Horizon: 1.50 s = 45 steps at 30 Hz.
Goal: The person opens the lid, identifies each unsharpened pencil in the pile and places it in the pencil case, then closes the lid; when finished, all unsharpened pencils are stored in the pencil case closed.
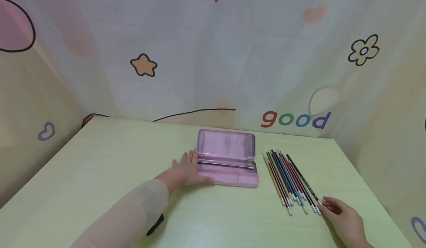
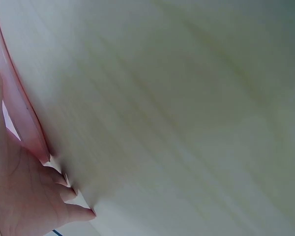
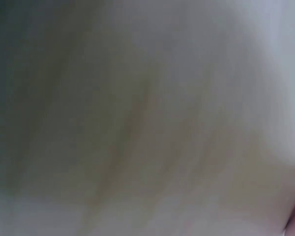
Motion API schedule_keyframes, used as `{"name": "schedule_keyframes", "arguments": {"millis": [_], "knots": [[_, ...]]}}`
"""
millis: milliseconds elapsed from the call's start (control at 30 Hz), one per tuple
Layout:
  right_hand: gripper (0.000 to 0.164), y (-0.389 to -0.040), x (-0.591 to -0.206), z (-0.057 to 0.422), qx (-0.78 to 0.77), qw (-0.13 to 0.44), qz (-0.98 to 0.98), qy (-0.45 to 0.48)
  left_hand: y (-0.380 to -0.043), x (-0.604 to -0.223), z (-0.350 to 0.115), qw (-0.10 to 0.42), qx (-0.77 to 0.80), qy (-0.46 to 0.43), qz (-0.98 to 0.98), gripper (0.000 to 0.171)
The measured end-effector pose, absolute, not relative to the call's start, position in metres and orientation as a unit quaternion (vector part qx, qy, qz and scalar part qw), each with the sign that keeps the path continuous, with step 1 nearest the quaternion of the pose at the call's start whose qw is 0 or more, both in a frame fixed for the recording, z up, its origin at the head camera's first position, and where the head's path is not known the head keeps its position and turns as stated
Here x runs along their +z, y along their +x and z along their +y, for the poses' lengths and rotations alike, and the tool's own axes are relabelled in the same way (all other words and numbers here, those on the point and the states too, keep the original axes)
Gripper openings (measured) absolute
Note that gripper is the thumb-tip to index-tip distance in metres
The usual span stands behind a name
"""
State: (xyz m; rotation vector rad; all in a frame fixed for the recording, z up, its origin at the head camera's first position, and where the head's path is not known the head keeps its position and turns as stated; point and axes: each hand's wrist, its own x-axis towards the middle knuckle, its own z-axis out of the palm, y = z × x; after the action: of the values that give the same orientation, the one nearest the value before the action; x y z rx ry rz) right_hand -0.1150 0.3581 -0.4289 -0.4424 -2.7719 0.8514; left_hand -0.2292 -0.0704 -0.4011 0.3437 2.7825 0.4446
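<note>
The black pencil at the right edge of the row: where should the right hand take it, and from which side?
Pinch the black pencil at its near end, coming from the right, where the right hand already is. That side is bare table; its left side lies against the other pencils. The near ends fan apart slightly, so fingertips probably fit there.

Green table [image 1: 100, 174]: pink case [image 1: 227, 166], pencils [image 1: 289, 179].

Across the lower frame I see a pale green table [image 1: 100, 174], and behind it a curtain [image 1: 213, 48] printed with a star [image 1: 144, 65], a flower [image 1: 364, 50] and the word "good" [image 1: 295, 119].
</note>
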Motion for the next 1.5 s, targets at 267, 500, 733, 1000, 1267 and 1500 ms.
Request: {"name": "schedule_keyframes", "arguments": {"millis": [267, 500, 733, 1000, 1267, 1500], "knots": [[0.035, -0.116, -0.426, 0.361, 0.275, 0.120, -0.942, -0.149, -0.228, -0.398, -0.068, 0.152, 0.156, 0.122, 0.968, 0.124], [0.035, -0.119, -0.411, 0.369, 0.369, 0.124, -0.903, -0.181, -0.229, -0.399, -0.067, 0.152, 0.154, 0.125, 0.968, 0.125], [0.034, -0.124, -0.398, 0.377, 0.430, 0.141, -0.872, -0.188, -0.229, -0.399, -0.066, 0.149, 0.152, 0.124, 0.969, 0.125], [0.017, -0.129, -0.388, 0.379, 0.462, 0.152, -0.850, -0.203, -0.229, -0.397, -0.067, 0.152, 0.150, 0.122, 0.969, 0.125], [0.006, -0.144, -0.381, 0.367, 0.627, 0.140, -0.753, -0.144, -0.228, -0.398, -0.071, 0.155, 0.149, 0.119, 0.969, 0.125], [0.008, -0.154, -0.380, 0.354, 0.662, 0.106, -0.736, -0.089, -0.227, -0.397, -0.072, 0.159, 0.146, 0.120, 0.969, 0.124]]}}
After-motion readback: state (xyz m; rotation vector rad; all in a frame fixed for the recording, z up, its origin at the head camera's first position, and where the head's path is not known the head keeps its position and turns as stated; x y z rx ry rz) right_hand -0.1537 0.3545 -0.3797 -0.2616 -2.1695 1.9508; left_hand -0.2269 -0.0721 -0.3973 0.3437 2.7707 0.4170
